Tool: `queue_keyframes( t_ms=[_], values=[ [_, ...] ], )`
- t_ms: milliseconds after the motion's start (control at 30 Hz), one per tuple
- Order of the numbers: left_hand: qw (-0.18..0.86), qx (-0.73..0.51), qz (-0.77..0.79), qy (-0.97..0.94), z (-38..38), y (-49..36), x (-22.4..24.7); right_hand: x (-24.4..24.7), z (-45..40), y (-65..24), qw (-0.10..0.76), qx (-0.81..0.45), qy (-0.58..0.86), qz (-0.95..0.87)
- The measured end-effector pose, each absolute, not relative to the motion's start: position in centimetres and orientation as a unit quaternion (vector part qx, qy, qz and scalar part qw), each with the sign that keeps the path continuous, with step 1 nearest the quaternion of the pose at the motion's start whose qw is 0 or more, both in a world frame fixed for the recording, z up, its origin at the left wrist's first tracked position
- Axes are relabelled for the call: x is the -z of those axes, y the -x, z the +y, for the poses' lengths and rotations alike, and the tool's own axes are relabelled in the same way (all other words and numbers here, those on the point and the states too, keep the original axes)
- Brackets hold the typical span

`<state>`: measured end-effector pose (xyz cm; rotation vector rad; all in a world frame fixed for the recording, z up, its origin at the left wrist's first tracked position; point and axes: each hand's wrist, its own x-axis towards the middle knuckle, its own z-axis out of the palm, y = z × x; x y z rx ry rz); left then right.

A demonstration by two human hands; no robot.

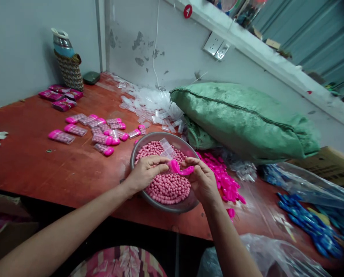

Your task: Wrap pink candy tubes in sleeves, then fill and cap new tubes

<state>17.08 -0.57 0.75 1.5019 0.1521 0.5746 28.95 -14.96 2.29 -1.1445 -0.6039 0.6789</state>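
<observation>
Over a grey bowl (pixel 160 207) of small pink balls (pixel 168 188), both my hands pinch at one bright pink flip-top cap (pixel 179 169). Thumb and fingers of my left hand (pixel 144 173) close on its left end, where something clear seems to join it, though the fingers partly cover that spot. At the other end, the lid sits in the closed fingers of my right hand (pixel 202 179). A clear plastic container (pixel 167 148) lies on the balls behind the cap. More pink caps (pixel 225 177) are heaped right of the bowl.
Filled containers with pink caps (pixel 76 130) lie left on the red table (pixel 30 165). Clear empties (pixel 148 100) are piled behind, beside a large green sack (pixel 241 119). At left stand pink packets (pixel 63 104) and a bottle in a woven holder (pixel 69 69). Blue pieces (pixel 307 223) lie right.
</observation>
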Motion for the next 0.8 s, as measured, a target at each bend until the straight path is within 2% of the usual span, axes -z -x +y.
queue_keyframes(
  t_ms=[133,233,467,700,800],
  values=[
    [0.63,-0.288,0.038,-0.72,-0.5,-16.8,-0.8,-2.4,-13.8,-28.5,0.693,-0.405,0.525,-0.284],
    [0.623,-0.298,0.037,-0.723,-0.5,-16.7,-0.9,-2.3,-13.3,-27.8,0.677,-0.452,0.514,-0.27],
    [0.615,-0.331,0.072,-0.712,-0.3,-16.7,-0.6,-2.7,-12.2,-26.5,0.689,-0.452,0.512,-0.242],
    [0.608,-0.326,0.074,-0.72,-0.7,-17.0,-0.6,-3.0,-11.8,-27.4,0.654,-0.485,0.533,-0.23],
    [0.636,-0.334,0.096,-0.689,0.5,-17.5,-0.9,-3.4,-12.0,-29.0,0.645,-0.455,0.562,-0.249]
  ],
)
